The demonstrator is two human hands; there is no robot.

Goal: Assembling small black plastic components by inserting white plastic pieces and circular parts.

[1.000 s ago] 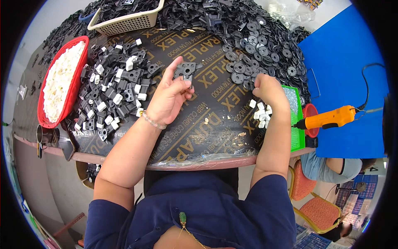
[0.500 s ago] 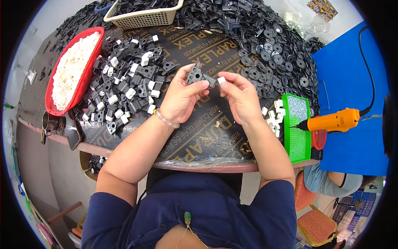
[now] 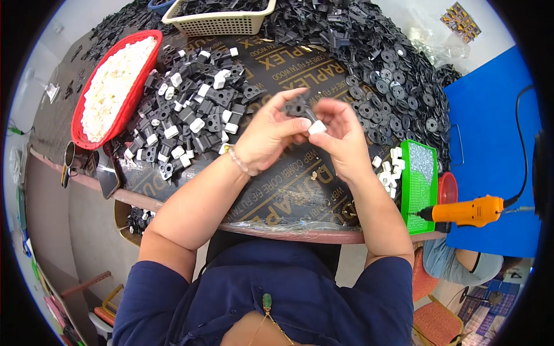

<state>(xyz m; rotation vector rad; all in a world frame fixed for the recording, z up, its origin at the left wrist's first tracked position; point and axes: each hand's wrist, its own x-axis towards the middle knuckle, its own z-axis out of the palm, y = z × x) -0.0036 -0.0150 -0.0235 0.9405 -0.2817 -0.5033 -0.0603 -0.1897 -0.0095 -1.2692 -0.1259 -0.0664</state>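
My left hand (image 3: 266,134) is closed around a black plastic part (image 3: 298,106) with a triangular, holed plate and a narrow stem. At the end of that stem sits a white plastic cap (image 3: 317,127), pinched by the thumb and fingers of my right hand (image 3: 343,138). The cap touches the stem; how far it is pushed on cannot be made out. To the left of my hands lies a pile of similar black parts (image 3: 222,97), many bearing white caps. Beyond my right wrist is a small group of loose white caps (image 3: 388,175).
A red basket of white pieces (image 3: 75,128) stands left, a cream basket (image 3: 222,24) at the back. Black discs (image 3: 398,92) heap at the right. A green tray (image 3: 428,216) of small metal pieces and an orange electric screwdriver (image 3: 470,211) are nearest the blue board (image 3: 490,109).
My right hand has brought the white cap against the black part's stem; before, the two were slightly apart. The whole view has shifted a little, so the table appears further right.
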